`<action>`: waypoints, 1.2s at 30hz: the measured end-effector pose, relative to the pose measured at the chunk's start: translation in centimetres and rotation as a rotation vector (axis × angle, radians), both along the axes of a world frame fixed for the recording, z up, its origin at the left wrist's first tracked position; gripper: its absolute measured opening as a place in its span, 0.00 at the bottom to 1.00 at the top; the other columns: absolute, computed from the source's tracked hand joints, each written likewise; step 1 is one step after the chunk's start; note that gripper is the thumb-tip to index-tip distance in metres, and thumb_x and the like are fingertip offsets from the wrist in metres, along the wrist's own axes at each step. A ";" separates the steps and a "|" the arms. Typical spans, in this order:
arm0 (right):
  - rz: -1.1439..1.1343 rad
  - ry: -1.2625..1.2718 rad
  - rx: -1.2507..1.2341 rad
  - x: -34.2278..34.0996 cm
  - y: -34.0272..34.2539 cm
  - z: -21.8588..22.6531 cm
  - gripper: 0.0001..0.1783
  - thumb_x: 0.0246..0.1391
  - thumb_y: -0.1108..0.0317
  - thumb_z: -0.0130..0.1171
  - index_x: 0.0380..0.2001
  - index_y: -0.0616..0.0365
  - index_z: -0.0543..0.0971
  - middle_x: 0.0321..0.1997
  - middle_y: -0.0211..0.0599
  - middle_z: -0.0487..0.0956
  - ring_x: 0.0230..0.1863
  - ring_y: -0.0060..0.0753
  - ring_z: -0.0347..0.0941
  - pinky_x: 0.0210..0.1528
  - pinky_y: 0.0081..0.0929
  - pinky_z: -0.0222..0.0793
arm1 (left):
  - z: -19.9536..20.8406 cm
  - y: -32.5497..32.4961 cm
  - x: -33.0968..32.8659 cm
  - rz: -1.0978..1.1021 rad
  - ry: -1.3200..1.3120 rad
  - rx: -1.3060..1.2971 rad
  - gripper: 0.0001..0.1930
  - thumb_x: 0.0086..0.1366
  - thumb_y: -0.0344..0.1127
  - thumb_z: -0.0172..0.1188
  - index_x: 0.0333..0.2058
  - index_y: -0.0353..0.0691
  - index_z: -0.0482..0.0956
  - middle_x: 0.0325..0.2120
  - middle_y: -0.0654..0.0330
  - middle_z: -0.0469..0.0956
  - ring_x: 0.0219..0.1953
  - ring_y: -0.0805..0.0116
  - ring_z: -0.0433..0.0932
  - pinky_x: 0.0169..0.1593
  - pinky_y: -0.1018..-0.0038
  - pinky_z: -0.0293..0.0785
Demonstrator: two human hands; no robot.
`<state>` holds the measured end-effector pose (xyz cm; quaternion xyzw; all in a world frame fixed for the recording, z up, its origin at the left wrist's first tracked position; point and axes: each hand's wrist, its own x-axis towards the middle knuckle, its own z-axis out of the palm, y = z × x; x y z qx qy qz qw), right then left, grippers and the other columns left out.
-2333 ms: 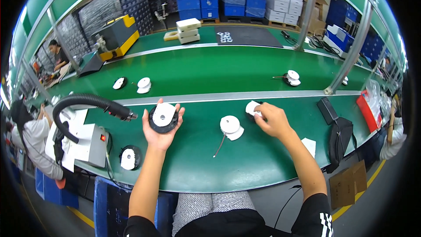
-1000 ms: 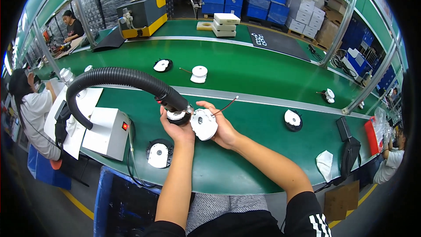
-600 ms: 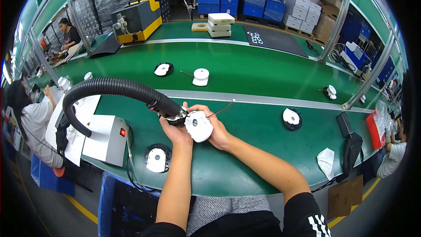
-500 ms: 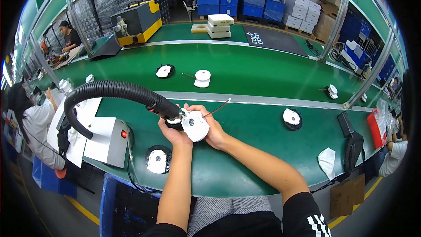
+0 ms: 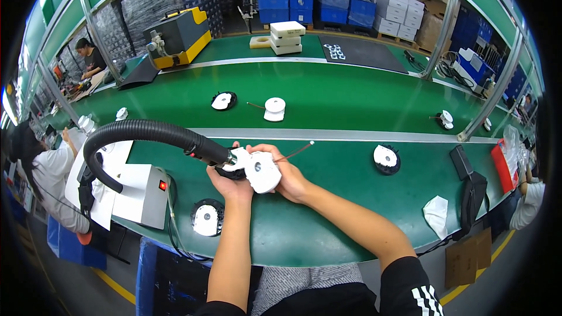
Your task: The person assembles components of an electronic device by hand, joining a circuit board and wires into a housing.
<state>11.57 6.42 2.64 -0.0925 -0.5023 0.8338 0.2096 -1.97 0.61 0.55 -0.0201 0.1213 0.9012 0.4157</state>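
My left hand grips a round black part with a white insert, held against the tip of a black ribbed hose. My right hand holds a white round cover with a thin wire sticking out to the right, tilted beside the black part. Both hands meet above the near green table.
A grey box with a red light stands at left, the hose arching from it. A black-and-white disc lies near the table's front edge, another disc at right. More parts sit on the far green conveyor. A seated person works at left.
Earlier my hands were apart, the left holding the black disc and the right reaching for a white cover. Now both parts are brought together at the hose tip, with little movement in the last second.
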 end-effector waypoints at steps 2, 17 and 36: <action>-0.057 0.007 -0.005 2.7 0.3 0.2 0.26 0.71 0.42 0.33 0.62 0.43 0.64 0.55 0.29 0.73 0.54 0.24 0.73 0.51 0.28 0.74 | 1.1 -0.2 1.1 -0.043 -0.026 -0.010 0.27 0.64 0.58 0.48 0.52 0.46 0.74 0.46 0.48 0.76 0.51 0.47 0.75 0.59 0.50 0.71; -0.056 0.266 -0.145 13.6 -0.5 2.7 0.31 0.70 0.42 0.23 0.62 0.49 0.61 0.36 0.54 0.76 0.32 0.32 0.70 0.35 0.27 0.70 | 1.0 -0.8 4.7 -0.621 0.297 0.165 0.37 0.68 0.71 0.34 0.69 0.57 0.55 0.52 0.44 0.72 0.42 0.42 0.78 0.33 0.61 0.75; -0.707 0.216 0.484 15.7 0.1 2.4 0.38 0.64 0.33 0.35 0.56 0.59 0.58 0.37 0.44 0.71 0.34 0.31 0.70 0.48 0.35 0.69 | 5.1 2.7 13.0 -0.692 0.683 0.033 0.33 0.72 0.59 0.28 0.58 0.36 0.65 0.43 0.44 0.78 0.45 0.56 0.79 0.51 0.62 0.76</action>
